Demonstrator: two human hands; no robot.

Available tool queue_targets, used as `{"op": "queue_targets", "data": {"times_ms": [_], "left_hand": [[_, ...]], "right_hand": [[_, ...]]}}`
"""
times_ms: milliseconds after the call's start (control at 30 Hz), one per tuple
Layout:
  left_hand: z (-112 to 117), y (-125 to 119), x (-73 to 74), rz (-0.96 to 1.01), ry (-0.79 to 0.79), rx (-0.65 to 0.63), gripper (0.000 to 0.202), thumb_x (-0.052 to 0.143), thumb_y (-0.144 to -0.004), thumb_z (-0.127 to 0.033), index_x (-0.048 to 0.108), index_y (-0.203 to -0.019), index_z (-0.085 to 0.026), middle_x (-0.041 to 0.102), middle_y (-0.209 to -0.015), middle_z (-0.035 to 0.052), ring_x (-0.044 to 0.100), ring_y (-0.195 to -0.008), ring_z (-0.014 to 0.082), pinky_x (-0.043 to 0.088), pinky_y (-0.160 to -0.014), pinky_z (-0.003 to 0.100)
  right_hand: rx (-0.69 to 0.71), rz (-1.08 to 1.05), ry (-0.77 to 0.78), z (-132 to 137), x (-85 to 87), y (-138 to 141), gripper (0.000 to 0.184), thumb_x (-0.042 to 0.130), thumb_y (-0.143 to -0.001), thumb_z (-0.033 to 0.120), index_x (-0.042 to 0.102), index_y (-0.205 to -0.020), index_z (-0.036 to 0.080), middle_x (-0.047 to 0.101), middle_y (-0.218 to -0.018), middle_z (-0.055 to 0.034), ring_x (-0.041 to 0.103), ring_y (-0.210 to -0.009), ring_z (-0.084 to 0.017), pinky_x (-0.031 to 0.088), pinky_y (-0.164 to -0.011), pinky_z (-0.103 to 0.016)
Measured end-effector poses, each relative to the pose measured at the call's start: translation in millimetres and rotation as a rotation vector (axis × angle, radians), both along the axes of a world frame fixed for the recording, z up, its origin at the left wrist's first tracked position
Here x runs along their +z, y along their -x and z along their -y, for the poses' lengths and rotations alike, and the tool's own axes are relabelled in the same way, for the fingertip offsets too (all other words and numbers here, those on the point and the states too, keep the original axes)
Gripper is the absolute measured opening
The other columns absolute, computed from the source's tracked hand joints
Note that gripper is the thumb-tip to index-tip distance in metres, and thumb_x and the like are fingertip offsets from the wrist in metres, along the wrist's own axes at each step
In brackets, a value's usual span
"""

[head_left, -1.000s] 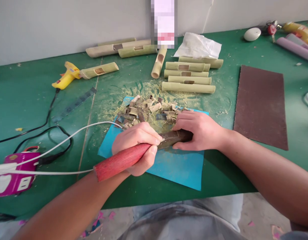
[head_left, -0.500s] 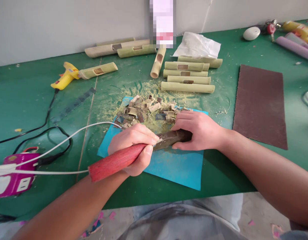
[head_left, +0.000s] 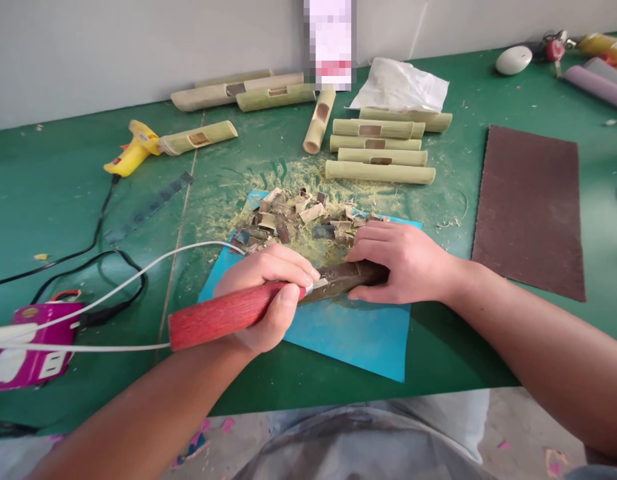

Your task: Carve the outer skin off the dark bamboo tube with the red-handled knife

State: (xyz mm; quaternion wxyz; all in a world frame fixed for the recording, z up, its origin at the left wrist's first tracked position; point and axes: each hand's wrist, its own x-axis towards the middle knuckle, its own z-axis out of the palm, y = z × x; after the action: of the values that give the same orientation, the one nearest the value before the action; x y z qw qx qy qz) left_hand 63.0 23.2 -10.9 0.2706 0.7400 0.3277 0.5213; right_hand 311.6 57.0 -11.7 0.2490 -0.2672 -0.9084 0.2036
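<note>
My left hand [head_left: 268, 287] is closed around the red wooden handle of a carving knife [head_left: 228, 313]. Its short metal tip shows past my fingers and touches a dark brown bamboo tube [head_left: 341, 281]. My right hand [head_left: 401, 263] grips the right end of this tube, thumb on the near side and fingers on the far side. The tube lies over a blue sheet [head_left: 353, 347]; its left end is hidden by my left hand. Just beyond both hands is a heap of bamboo chips [head_left: 288, 217] with yellowish dust.
Several pale bamboo tubes [head_left: 381, 173] with cut openings lie further back, near white paper [head_left: 401, 87]. A yellow glue gun [head_left: 138, 147], a magenta power box [head_left: 35, 343] and cables [head_left: 173, 253] are on the left. A brown sheet [head_left: 531, 210] lies right.
The knife's handle has tilted flatter, its butt end moving left and slightly up, and more of the metal tip shows. My right hand keeps its grip on the tube. The view has shifted slightly.
</note>
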Motion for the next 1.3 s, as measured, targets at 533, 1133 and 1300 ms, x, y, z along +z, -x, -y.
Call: {"op": "queue_targets", "data": {"times_ms": [533,1133,1300], "left_hand": [[-0.4,-1.7,1.7,-0.028,-0.077,0.064,0.026,0.061,-0.1,-0.037,0.07,-0.08,-0.022,0.074,-0.076,0.0022,0.072,-0.068,0.0155,0.059,-0.063,0.03],[-4.5,-1.5,3.7,-0.006,-0.069,-0.049,0.018,0.062,-0.098,-0.029,0.071,-0.084,-0.021,0.077,-0.081,0.0019,0.074,-0.072,0.0141,0.06,-0.064,0.027],[-3.6,0.8,1.1,0.023,-0.034,-0.043,0.021,0.063,-0.099,-0.034,0.071,-0.084,-0.022,0.075,-0.078,0.0029,0.073,-0.069,0.0156,0.058,-0.06,0.03]], "right_hand": [[-0.002,0.007,0.014,-0.5,0.2,-1.0,0.029,0.072,-0.09,0.047,0.066,-0.089,0.019,0.064,-0.085,-0.0043,0.054,-0.08,-0.019,0.04,-0.071,-0.032],[0.006,-0.006,0.005,-1.0,0.4,-1.0,0.028,0.073,-0.09,0.046,0.066,-0.089,0.019,0.063,-0.083,-0.0041,0.053,-0.079,-0.019,0.041,-0.071,-0.032],[0.001,-0.006,0.009,-0.7,0.7,-0.8,0.028,0.073,-0.09,0.046,0.066,-0.087,0.019,0.063,-0.083,-0.004,0.053,-0.078,-0.019,0.04,-0.07,-0.031]]}}
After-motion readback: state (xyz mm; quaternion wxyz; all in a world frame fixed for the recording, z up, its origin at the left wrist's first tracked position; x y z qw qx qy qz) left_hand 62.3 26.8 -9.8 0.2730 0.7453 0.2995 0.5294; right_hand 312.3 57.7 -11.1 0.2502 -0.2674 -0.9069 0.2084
